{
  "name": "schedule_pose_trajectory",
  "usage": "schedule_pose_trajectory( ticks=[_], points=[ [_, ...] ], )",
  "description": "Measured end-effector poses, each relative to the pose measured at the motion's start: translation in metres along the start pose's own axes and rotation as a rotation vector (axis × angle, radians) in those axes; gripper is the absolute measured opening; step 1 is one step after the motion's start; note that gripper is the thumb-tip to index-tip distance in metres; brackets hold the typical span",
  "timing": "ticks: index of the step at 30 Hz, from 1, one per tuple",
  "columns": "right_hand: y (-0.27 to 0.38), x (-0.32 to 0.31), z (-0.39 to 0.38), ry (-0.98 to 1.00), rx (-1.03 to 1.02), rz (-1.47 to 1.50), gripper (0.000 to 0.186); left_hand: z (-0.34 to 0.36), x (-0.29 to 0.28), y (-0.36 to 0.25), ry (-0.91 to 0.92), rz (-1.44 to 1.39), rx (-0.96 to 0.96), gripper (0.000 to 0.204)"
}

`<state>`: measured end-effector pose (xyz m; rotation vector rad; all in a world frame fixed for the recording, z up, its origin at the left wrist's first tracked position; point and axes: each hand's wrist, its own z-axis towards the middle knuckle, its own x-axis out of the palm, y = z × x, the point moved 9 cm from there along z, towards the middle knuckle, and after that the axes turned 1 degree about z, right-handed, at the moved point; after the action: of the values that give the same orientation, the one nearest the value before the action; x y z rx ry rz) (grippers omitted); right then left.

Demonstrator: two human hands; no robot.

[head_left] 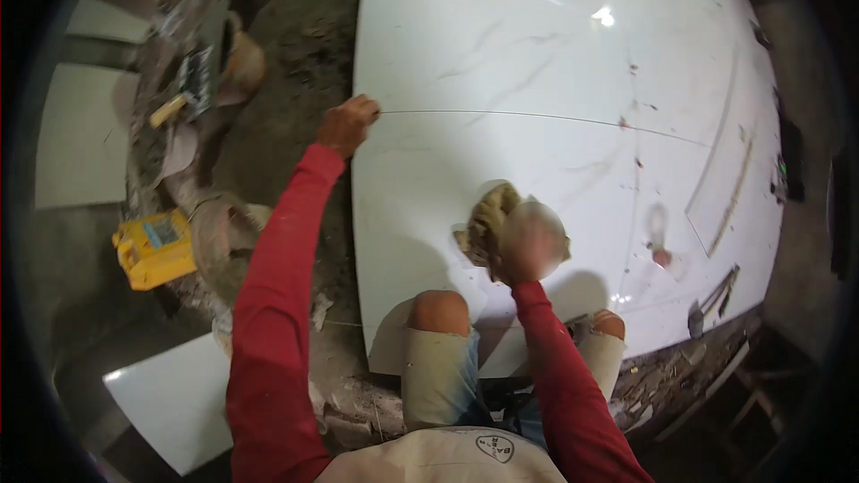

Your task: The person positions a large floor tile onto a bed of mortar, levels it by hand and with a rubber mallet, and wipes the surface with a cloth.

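Observation:
My left hand [349, 125] is closed at the left edge of the white marbled tiles [501, 54], where a thin dark joint line meets that edge. Whatever its curled fingers may hold is too small to make out. Low over the tile in front of my knees, my right hand [528, 250] grips a crumpled brown cloth [490, 219]. That hand is partly blurred, so its fingers do not show clearly. The cloth lies bunched against the tile surface, mostly to the left of the hand.
Left of the tiles lies dark, rough mortar [309, 80]. Beyond it are a notched trowel [197, 80], a yellow container [157, 250] and loose white tiles [80, 139]. Another tile [179, 402] lies at lower left. A pincer-like tool [711, 304] rests near the right edge.

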<state>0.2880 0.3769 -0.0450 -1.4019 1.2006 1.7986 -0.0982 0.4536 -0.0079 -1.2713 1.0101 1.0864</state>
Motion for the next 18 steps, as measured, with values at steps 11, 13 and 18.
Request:
schedule_pose_trajectory(
  ticks=[11,13,18],
  points=[
    [0.002,-0.003,0.015,0.012,0.013,0.02,0.059,-0.106,0.017,-0.086,-0.371,-0.1,-0.295,0.068],
    [-0.023,0.015,0.019,0.129,0.087,-0.138,0.064,-0.143,0.031,-0.142,-0.246,-0.143,-0.314,0.062],
    [-0.08,0.007,0.115,-0.047,0.318,-0.274,0.074,-0.183,0.037,-0.164,-0.12,-0.143,-0.351,0.061]
  ],
)
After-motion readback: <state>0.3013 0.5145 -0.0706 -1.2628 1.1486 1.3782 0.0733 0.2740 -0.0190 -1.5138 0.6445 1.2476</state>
